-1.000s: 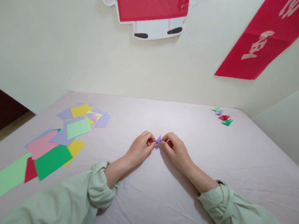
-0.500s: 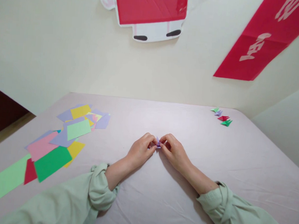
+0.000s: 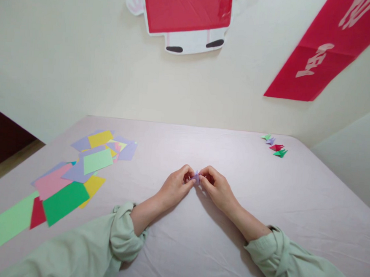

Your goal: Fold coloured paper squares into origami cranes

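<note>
A small folded purple paper piece [image 3: 196, 178] is held between my two hands over the middle of the table. My left hand [image 3: 177, 184] pinches its left side with thumb and forefinger. On the opposite side, my right hand [image 3: 218, 187] grips it in the same way. Fingertips cover much of the piece, so its full shape is hidden; one point sticks up between them. At the far right of the table, folded paper cranes lie in a short row, among them a green one [image 3: 280, 153], a red one [image 3: 276, 147] and a purple one [image 3: 270, 141].
Loose sheets of coloured paper overlap on the left of the table, including a dark green sheet [image 3: 65, 203], a pink sheet [image 3: 53, 181] and a light green sheet [image 3: 15, 219]. A pale cloth [image 3: 177, 247] covers the table. Behind it stands a wall [image 3: 188, 96] with red hangings.
The purple piece has turned slightly between my fingers and shows a flatter face. Both hands stay in nearly the same place.
</note>
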`<state>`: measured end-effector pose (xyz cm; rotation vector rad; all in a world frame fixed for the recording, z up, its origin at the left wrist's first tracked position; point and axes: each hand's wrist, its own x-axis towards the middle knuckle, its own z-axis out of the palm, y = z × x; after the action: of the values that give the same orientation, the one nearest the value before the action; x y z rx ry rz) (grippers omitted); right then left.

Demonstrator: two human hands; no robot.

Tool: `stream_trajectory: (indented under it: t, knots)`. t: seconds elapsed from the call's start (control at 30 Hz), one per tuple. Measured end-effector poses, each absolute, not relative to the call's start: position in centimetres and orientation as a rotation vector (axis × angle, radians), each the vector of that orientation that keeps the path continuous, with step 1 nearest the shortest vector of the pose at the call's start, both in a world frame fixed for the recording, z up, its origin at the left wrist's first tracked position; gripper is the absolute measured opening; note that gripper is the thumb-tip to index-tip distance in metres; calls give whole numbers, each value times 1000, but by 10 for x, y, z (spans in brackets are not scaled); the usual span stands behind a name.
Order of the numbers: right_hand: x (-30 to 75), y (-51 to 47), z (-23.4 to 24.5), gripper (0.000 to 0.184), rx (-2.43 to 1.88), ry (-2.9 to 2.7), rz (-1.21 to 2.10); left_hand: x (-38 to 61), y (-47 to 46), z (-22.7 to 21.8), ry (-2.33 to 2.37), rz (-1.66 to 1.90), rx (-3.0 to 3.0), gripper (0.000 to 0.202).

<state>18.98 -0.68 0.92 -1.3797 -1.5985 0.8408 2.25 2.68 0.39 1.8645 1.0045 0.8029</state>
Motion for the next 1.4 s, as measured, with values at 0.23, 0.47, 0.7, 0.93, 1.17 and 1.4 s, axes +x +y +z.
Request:
stream_trajectory:
  t: [0.23,0.47,0.7,0.93,1.17,1.4]
  knots:
    - [191,-6,7,9,-1379,-1529,911,23,27,1,976,830,1846,5]
    - [191,-9,15,3,-1353,-1673,592,23,28,3,968,818,1829,5]
    - [188,-9,17,8,-1348,-1750,572,25,26,3,957,826,1825,8]
    - [188,-8,17,12,-1304,-1784,573,29,28,-6,871,875,1475,22]
    - [190,-11,15,16,-1289,-1866,569,30,29,-5,869,893,1434,21]
    - [186,-15,13,17,-1259,-1852,564,31,30,0,908,950,1319,21]
